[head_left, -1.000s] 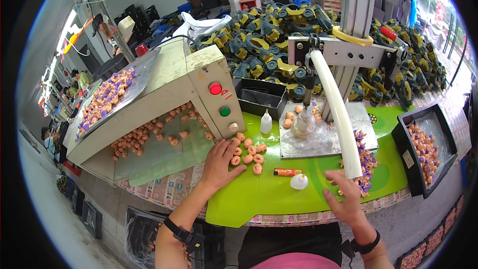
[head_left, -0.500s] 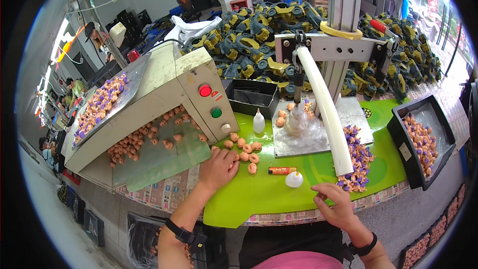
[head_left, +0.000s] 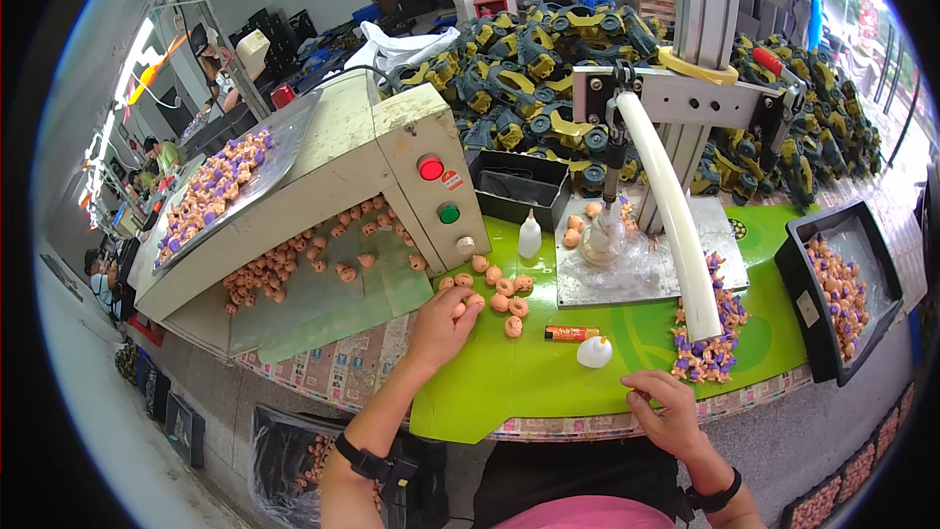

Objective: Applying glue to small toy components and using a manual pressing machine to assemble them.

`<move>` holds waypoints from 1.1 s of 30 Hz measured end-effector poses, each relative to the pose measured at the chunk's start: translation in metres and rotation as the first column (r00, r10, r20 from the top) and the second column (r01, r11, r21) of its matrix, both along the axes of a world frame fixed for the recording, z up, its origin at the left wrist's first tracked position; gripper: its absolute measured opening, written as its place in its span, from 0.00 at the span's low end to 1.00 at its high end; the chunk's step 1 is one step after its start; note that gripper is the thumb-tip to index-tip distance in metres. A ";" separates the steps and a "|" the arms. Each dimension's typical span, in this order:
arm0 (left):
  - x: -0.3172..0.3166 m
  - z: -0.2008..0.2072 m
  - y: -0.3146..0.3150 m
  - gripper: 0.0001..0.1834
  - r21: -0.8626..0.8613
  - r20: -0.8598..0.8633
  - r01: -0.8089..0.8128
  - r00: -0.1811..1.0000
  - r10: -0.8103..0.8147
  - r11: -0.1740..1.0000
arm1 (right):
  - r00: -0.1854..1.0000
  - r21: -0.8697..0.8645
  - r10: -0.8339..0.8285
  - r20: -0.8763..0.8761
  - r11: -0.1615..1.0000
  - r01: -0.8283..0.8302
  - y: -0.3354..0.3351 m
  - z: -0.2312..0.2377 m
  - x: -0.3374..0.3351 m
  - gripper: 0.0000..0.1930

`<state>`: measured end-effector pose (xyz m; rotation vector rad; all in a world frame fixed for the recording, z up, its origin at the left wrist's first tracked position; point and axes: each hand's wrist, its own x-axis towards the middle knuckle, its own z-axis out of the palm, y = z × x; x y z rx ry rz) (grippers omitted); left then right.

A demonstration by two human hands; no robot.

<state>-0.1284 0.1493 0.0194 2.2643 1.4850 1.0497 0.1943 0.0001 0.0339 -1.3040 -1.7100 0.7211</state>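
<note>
My left hand (head_left: 441, 331) is closed round a small peach-coloured doll head (head_left: 475, 303) at the left of the green mat (head_left: 529, 392). Several more such heads, round and hollow, lie just beyond it, including one ring-like head (head_left: 513, 327) with its opening showing. My right hand (head_left: 668, 409) hovers over the front edge of the mat, fingers curled and thumb against them; whatever it holds, if anything, is hidden. Near it lies a pile of small peach and purple doll bodies (head_left: 707, 358). A white squeeze bottle (head_left: 594, 353) and an orange tube (head_left: 572, 333) lie between my hands.
At left stands a beige machine (head_left: 392, 137) with red and green buttons and doll heads in its opening. A press (head_left: 612, 167) with a white curved tube stands on a metal plate (head_left: 578, 289). An upright bottle (head_left: 530, 235), black bins (head_left: 832, 333) and heaped green-yellow toy vehicles (head_left: 529, 69) surround it.
My left hand has drawn a doll head into its fingers. The view has shifted slightly, so everything sits a little further right. My right hand stays near the doll bodies.
</note>
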 end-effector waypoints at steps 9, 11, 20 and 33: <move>0.005 -0.014 -0.067 0.10 -0.342 0.809 0.804 -0.011 0.588 0.486 | 0.994 0.024 -0.102 0.023 0.995 0.102 0.019 -0.009 -0.012 0.21; 0.024 -0.009 -0.083 0.10 -0.298 0.790 0.828 -0.066 0.610 0.475 | 0.991 0.063 -0.126 0.038 0.990 0.124 0.027 -0.010 -0.026 0.23; 0.064 -0.013 -0.105 0.15 -0.157 0.705 0.897 -0.191 0.683 0.413 | 1.000 -0.002 0.018 -0.003 1.000 -0.018 0.046 -0.030 -0.033 0.23; 0.091 -0.010 -0.109 0.15 -0.238 0.725 0.900 -0.085 0.683 0.365 | 0.992 -0.008 0.052 -0.116 0.999 -0.053 0.002 0.014 -0.008 0.25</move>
